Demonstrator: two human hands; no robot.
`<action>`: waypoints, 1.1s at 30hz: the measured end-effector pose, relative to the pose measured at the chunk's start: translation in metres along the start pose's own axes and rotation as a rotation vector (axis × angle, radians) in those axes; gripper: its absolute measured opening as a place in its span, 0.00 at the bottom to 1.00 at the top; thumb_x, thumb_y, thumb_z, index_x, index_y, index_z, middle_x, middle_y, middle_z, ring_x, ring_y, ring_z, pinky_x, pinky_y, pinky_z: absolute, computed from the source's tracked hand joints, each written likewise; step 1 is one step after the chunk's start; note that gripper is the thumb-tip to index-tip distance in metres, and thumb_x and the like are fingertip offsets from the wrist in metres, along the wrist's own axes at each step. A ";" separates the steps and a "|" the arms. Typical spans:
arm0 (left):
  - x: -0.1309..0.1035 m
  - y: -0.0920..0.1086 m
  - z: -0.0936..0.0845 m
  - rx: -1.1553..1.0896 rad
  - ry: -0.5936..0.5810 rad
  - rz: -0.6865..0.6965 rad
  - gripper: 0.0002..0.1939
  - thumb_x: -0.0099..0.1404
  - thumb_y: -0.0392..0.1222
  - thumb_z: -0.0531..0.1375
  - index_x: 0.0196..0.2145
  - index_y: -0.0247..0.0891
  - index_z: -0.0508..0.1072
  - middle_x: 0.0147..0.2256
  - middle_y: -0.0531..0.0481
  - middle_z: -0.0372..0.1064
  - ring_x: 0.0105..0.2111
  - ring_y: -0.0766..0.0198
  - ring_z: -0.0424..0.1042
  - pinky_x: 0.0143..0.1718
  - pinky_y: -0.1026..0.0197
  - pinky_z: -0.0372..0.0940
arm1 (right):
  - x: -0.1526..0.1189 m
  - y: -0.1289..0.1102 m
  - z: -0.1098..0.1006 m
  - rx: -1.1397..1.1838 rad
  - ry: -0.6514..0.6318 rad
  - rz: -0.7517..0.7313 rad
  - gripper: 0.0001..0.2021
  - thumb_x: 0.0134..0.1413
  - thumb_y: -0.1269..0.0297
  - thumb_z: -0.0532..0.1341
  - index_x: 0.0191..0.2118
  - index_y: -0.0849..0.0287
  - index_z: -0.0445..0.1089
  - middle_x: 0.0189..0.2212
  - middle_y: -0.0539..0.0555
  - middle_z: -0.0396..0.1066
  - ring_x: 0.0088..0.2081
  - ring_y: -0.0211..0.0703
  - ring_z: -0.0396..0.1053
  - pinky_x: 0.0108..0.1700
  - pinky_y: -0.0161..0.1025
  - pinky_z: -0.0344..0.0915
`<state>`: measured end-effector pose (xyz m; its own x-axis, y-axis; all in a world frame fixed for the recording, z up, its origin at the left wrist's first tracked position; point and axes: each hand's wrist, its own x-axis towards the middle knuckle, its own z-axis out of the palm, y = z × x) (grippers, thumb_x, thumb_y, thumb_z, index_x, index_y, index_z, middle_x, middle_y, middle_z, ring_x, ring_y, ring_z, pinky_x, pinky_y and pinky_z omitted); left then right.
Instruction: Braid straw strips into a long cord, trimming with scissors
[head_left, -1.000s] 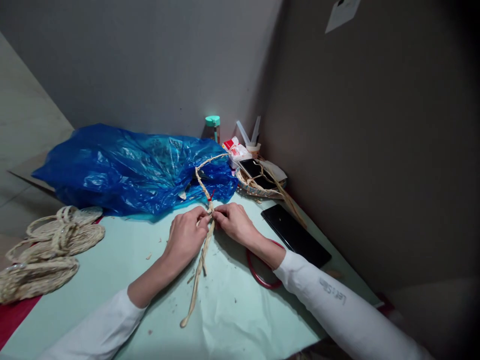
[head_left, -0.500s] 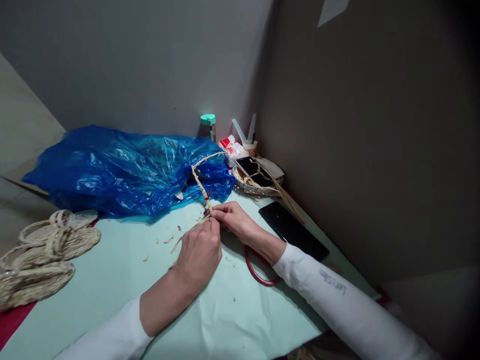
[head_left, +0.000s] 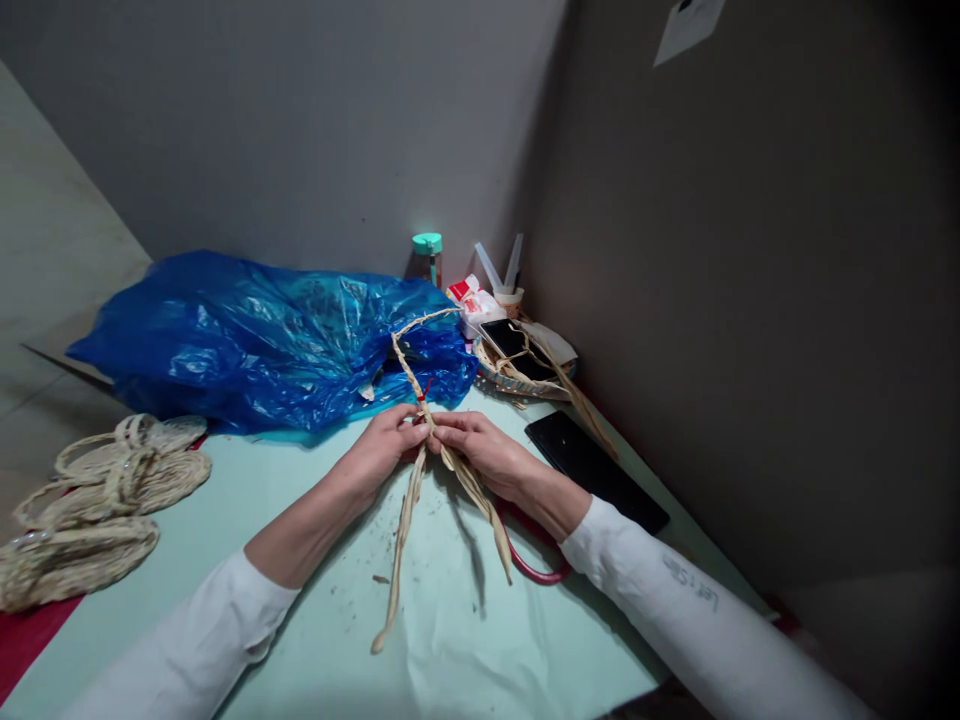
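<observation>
A braided straw cord with a red tie near its lower end runs down from the blue bag to my hands. My left hand pinches the cord's lower end from the left. From the right, my right hand pinches the same spot, its fingertips nearly touching the left ones. Below the fingers the loose straw strands spread into two bundles, one hanging to the lower left and one to the lower right.
A blue plastic bag lies behind. Woven straw sandals are at left. Right of my hands are a black tablet, red scissor handles and a basket holding a phone. A green-lidded jar stands behind.
My left hand has moved up and left, from below the cord to beside it. The loose strands now hang toward me in two bundles. The view has shifted slightly.
</observation>
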<state>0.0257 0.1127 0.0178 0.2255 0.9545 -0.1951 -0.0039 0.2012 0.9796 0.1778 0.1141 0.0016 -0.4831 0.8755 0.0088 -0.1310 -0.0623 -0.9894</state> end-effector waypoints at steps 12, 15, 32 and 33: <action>0.006 -0.004 -0.002 -0.096 -0.080 -0.157 0.05 0.51 0.34 0.61 0.26 0.34 0.66 0.16 0.56 0.61 0.12 0.79 0.44 0.14 0.72 0.37 | -0.001 -0.007 -0.002 -0.674 -0.045 -0.083 0.10 0.61 0.70 0.50 0.36 0.61 0.68 0.27 0.50 0.70 0.31 0.36 0.65 0.37 0.32 0.58; 0.004 -0.006 -0.001 -0.067 -0.032 -0.150 0.07 0.49 0.35 0.61 0.20 0.34 0.64 0.17 0.54 0.61 0.12 0.80 0.45 0.14 0.71 0.36 | -0.009 -0.014 0.002 -0.998 -0.001 -0.047 0.09 0.61 0.71 0.50 0.37 0.61 0.67 0.29 0.54 0.73 0.30 0.38 0.67 0.33 0.33 0.55; -0.010 -0.013 0.004 -0.127 0.109 -0.045 0.10 0.48 0.42 0.64 0.22 0.33 0.69 0.13 0.59 0.54 0.13 0.77 0.48 0.15 0.70 0.38 | -0.031 -0.018 0.037 -1.614 0.037 -0.044 0.13 0.58 0.73 0.50 0.46 0.61 0.66 0.31 0.57 0.74 0.27 0.47 0.70 0.27 0.39 0.49; -0.010 -0.012 0.003 -0.142 0.103 -0.044 0.10 0.48 0.42 0.65 0.23 0.33 0.70 0.13 0.60 0.53 0.13 0.77 0.47 0.15 0.70 0.37 | -0.031 -0.020 0.035 -1.582 0.036 -0.073 0.11 0.59 0.71 0.50 0.43 0.60 0.68 0.31 0.57 0.74 0.27 0.46 0.70 0.28 0.39 0.49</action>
<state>0.0263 0.1000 0.0085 0.1271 0.9602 -0.2486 -0.1354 0.2651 0.9547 0.1655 0.0716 0.0262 -0.4932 0.8662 0.0809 0.8560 0.4998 -0.1323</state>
